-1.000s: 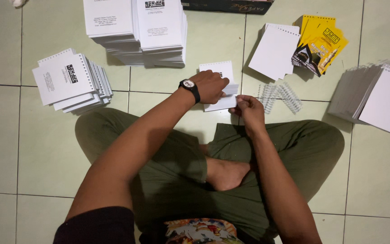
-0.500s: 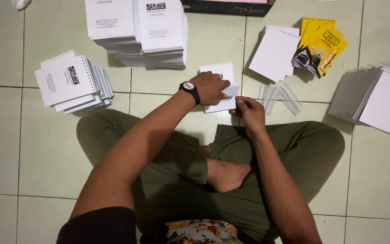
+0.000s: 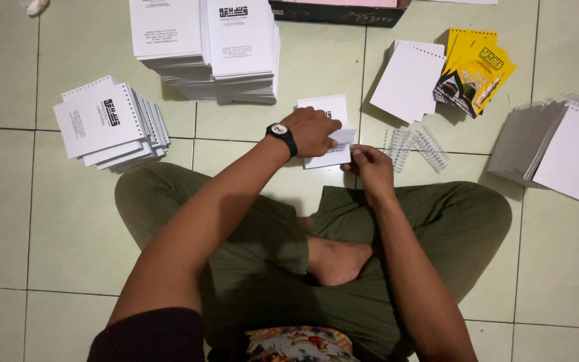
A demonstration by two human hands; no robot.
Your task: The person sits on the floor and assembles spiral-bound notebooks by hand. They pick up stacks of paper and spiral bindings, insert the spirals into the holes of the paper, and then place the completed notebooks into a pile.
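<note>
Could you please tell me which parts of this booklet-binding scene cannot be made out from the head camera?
- Small white booklet: the left hand covers its middle, so the page underneath is hidden.
- Right hand: its grip on the booklet's corner is too small to judge.
- Dark box: cut off by the top edge.
- Wire binding coils: too fine to count.

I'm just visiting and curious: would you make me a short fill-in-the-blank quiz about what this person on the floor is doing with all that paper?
1. The left hand presses on a small white booklet that lies on the ____ floor.
2. A black ____ sits on the left wrist.
3. The right hand pinches the booklet's lower ____ corner.
4. The loose spiral binding coils lie just below the covers coloured ____ and black.

Missing words: tiled; watch; right; yellow
</note>
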